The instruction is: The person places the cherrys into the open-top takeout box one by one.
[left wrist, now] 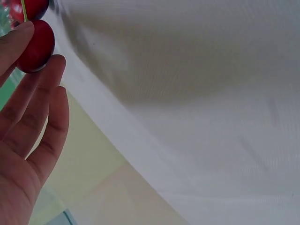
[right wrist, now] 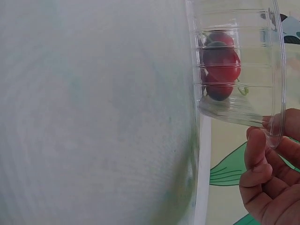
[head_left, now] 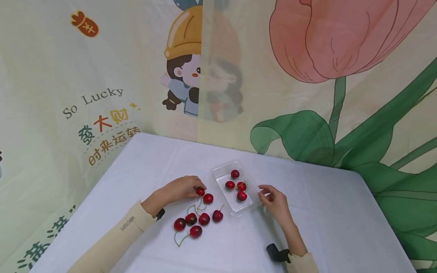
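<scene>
My left hand (head_left: 182, 188) pinches a dark red cherry (head_left: 200, 191) between thumb and fingers, left of the clear plastic container (head_left: 223, 193). In the left wrist view that cherry (left wrist: 38, 47) shows large, with another cherry overlapping behind it. My right hand (head_left: 275, 206) grips the container's right edge; the right wrist view has the thumb and fingers of this hand (right wrist: 269, 173) at the rim (right wrist: 280, 84). Several cherries (head_left: 241, 195), some with green stems, lie inside the container.
Several loose cherries with stems, among them one at the front (head_left: 196, 231) and one on the right (head_left: 217, 215), lie on the white tabletop (head_left: 164, 155) between my hands. A patterned curtain (head_left: 146, 76) hangs right behind the table's back edge.
</scene>
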`<state>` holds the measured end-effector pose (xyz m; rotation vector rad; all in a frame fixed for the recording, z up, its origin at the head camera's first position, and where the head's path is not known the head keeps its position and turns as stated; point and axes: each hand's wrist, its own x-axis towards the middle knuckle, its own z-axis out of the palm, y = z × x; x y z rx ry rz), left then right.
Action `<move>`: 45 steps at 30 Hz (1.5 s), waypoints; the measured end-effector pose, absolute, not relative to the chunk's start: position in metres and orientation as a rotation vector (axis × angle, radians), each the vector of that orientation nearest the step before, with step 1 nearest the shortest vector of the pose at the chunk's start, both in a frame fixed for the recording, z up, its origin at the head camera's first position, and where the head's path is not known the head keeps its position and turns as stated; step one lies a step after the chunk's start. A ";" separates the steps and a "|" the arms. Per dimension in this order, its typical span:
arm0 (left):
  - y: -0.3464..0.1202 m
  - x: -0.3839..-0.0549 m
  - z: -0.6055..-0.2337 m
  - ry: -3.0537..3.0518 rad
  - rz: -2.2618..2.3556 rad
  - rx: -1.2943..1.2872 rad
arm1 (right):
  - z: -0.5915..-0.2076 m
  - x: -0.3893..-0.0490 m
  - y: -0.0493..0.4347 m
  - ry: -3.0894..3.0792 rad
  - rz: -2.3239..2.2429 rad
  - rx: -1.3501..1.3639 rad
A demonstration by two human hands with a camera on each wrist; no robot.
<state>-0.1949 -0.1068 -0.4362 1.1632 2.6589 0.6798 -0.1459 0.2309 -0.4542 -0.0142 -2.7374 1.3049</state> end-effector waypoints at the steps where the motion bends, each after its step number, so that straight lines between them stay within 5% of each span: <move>1: -0.108 -0.194 -0.436 2.652 0.697 1.173 | -0.454 -0.146 0.231 -2.738 1.307 -0.016; 30: -0.116 -0.169 -0.392 2.612 1.009 1.247 | -0.454 -0.145 0.230 -2.719 1.340 -0.009; 45: -0.088 -0.182 -0.382 2.578 1.078 1.333 | -0.452 -0.146 0.229 -2.730 1.341 -0.028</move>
